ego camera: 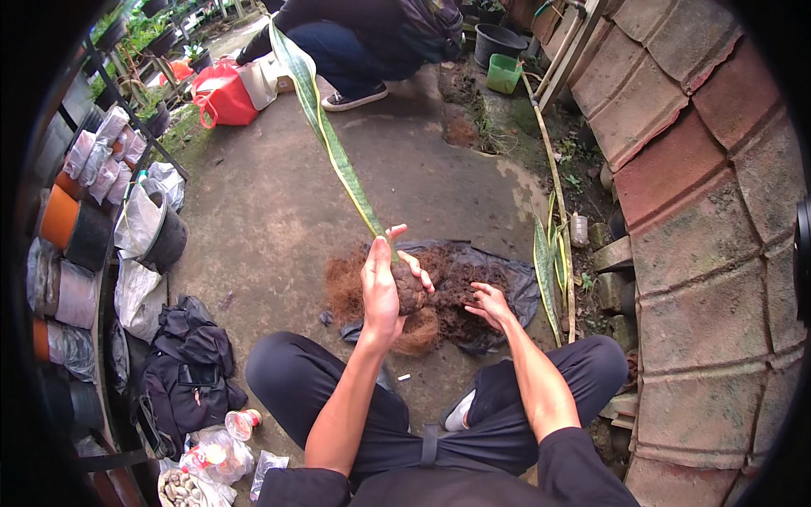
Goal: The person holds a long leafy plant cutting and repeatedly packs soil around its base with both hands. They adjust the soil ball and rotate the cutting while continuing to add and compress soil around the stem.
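Note:
My left hand [382, 295] grips a snake plant leaf [342, 166] at its base, where a brown, rounded root ball [410, 291] hangs below the fingers. The long green leaf with yellow margins slants up and away to the left. My right hand [489, 305] has its fingers apart over dark soil [457, 310] on a black plastic sheet [524, 279]. Whether its fingertips touch the soil I cannot tell. Reddish-brown fibre [345, 282] lies around the soil, partly hidden by my left hand.
More snake plant leaves [543, 275] lie at the right beside a long pole [550, 146]. Clay roof tiles [697, 285] line the right side. A black backpack [184, 374] and a shelf of wrapped pots [76, 291] are at the left. Another person [367, 44] crouches ahead near a red bag [225, 95].

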Demonstrator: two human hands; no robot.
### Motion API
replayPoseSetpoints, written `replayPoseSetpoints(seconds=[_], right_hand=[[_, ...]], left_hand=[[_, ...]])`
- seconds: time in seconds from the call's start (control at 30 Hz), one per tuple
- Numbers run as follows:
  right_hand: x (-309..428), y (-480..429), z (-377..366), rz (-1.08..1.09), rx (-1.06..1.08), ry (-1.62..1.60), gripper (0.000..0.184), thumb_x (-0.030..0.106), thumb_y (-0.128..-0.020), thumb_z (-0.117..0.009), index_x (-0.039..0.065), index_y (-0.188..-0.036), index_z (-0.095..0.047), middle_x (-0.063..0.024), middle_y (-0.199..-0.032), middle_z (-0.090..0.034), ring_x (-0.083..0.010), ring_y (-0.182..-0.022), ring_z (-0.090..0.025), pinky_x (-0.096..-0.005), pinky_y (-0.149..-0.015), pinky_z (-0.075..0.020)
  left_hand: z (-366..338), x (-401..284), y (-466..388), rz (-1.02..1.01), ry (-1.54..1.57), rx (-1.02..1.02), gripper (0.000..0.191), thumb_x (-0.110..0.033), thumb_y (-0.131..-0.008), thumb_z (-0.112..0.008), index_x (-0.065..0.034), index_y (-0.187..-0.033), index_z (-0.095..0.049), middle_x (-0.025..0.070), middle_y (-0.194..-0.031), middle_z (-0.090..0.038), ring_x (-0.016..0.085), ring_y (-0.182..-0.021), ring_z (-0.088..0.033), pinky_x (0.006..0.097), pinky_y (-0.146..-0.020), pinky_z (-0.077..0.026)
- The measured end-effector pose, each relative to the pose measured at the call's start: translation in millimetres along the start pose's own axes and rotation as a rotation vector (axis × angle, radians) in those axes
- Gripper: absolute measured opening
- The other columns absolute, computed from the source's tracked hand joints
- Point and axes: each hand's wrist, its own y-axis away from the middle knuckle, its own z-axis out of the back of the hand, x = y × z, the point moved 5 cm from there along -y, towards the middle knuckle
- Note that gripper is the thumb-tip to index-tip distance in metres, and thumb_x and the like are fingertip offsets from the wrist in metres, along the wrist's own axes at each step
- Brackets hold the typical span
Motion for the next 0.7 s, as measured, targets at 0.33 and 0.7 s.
replayPoseSetpoints(seconds=[0.33,0.7], right_hand=[[-26.8,-1.7,0.1,-0.063,-0.003,-0.259,0.038,0.009,-0.097,-0.056,0.004,-0.134,-0.048,-0.0101,-0.117,-0.057,-0.0246,-0.098,-0.061,-0.0406,-0.09,-0.054],[-40.2,-13.0,8.6,-0.141,-0.042,-0.246,0.014,0.003,-0.092,-0.063,0.006,-0.104,-0.059,-0.0035,-0.094,-0.065,-0.0186,-0.088,-0.066,-0.035,-0.081,-0.058]], left_hand=[[7.7,4.3,-3.3,0.004,0.025,-0.04,0.052,-0.046,-0.106,-0.032,-0.0033,-0.135,-0.042,0.0034,-0.069,-0.051,0.017,-0.059,-0.06,0.0355,-0.057,-0.055],[9.1,3.8,-5.3,-0.009,-0.019,-0.017,0.054,-0.047,-0.106,-0.032,-0.0027,-0.136,-0.04,0.0039,-0.07,-0.051,0.018,-0.059,-0.06,0.0362,-0.058,-0.055]])
